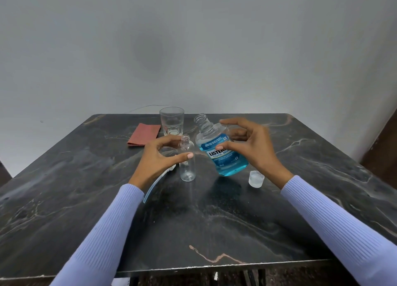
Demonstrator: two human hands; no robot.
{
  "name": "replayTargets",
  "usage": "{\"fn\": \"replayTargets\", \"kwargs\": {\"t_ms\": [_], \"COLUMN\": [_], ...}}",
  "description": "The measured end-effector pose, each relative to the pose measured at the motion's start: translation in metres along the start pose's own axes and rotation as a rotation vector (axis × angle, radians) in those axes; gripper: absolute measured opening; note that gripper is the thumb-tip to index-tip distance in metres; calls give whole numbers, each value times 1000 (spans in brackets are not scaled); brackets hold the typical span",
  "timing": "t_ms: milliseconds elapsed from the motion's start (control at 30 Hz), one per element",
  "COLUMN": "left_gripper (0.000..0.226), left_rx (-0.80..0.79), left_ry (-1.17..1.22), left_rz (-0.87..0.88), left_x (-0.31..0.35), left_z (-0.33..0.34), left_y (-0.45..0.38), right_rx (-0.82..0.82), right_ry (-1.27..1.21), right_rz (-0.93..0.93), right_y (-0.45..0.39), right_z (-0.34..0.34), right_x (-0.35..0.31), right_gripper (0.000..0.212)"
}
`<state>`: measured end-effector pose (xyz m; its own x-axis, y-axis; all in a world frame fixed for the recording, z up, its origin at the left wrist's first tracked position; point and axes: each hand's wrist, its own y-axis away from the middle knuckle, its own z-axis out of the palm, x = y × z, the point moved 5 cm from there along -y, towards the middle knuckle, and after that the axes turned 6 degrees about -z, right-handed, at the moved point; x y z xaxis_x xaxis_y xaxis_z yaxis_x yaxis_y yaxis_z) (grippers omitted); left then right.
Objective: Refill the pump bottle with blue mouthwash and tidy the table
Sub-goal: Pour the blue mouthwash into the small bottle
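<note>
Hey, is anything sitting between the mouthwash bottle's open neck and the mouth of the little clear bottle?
Nothing visible. The mouthwash bottle, gripped by the right hand, tilts its uncapped neck leftward, and the small clear bottle stands open-topped right beside it, with the left hand around it. The drinking glass stands behind, out of the way.

Dark marble table (214, 217), pale veining. On it: empty clear pump bottle (187, 160) upright between the hands, uncapped; clear cap (256, 179) just below the right hand (251, 143); drinking glass (171, 121) beyond the left hand (160, 156); folded red cloth (144, 134) beyond and left of it; pale blue tube (153, 186) under the left wrist
</note>
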<state>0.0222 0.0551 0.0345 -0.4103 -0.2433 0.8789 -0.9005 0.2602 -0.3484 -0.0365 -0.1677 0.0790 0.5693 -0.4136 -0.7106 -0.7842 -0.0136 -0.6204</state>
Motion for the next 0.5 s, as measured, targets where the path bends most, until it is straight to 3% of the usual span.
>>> {"fn": "replayTargets", "kwargs": {"t_ms": [267,500], "left_gripper": [49,36], "left_rx": [-41,-54], "left_ry": [50,43], "left_rz": [7,34], "left_x": [6,10], "left_z": [0,-6], "left_y": [1,2], "right_rx": [-63,-218], "right_ry": [24,233], "right_rz": [-6,-46], "right_y": [1,-14], "right_z": [-1,-2], "right_x": [-1,-18], "right_gripper": [52,61]}}
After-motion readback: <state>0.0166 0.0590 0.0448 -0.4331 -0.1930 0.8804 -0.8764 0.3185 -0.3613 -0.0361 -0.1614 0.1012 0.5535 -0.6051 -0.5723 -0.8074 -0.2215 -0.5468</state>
